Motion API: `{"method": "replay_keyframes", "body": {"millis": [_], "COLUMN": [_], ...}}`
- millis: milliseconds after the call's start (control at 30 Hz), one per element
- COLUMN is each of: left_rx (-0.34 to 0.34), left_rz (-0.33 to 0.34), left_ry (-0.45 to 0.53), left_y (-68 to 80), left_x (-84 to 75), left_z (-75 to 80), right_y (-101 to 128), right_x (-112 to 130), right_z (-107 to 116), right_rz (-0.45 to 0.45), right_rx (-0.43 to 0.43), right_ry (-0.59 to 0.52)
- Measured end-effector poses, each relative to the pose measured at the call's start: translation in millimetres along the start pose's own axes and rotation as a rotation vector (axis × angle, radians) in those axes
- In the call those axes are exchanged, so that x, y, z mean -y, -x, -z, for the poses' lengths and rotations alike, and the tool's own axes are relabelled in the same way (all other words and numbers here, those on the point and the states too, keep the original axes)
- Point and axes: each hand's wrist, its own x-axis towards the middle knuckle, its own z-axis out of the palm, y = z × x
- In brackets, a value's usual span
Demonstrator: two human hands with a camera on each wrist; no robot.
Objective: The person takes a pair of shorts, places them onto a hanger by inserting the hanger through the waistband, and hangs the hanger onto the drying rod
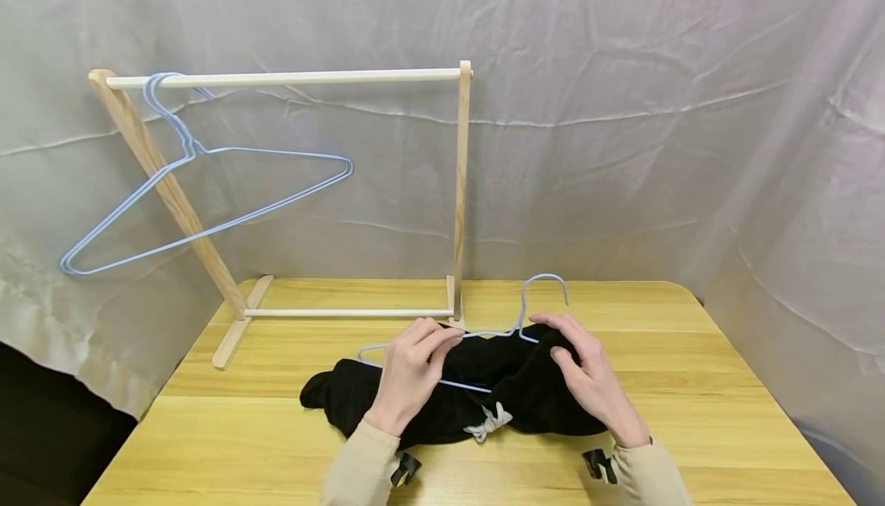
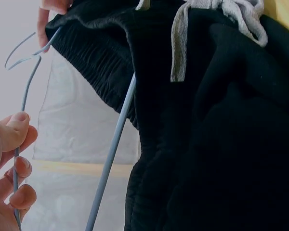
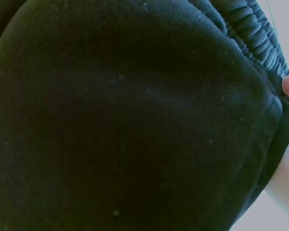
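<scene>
A spare hanger [image 1: 207, 199] hangs on the rack [image 1: 290, 77] at left. On the table [image 1: 726, 414], the left hand [image 1: 408, 375] pinches the wire hanger [image 1: 442, 337] over the black trousers [image 1: 484, 391]; the right hand [image 1: 588, 372] pinches their waistband beside the hook

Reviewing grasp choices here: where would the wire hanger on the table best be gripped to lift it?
Probably at the bare neck below the hook of the wire hanger, from above: it sticks out past the black trousers, between the left hand and right hand.
</scene>
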Motion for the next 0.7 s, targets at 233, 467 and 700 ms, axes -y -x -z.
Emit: {"method": "replay_keyframes", "body": {"millis": [233, 467, 700], "left_rx": [0.001, 0.008, 0.040], "left_rz": [0.030, 0.062, 0.081], "left_ry": [-0.025, -0.061, -0.050], "left_y": [-1.2, -1.0, -0.1], "left_x": [-7.7, -11.1, -11.8], "left_z": [-1.5, -2.9, -2.4], "right_y": [0.2, 2.9, 5.4], "right_x": [-0.5, -2.7, 1.7], "right_z": [-1.9, -8.0, -7.6], "right_rz": [0.016, 0.033, -0.083], "right_rx": [0.017, 0.048, 0.101], "right_ry": [-0.011, 0.054, 0.102]}}
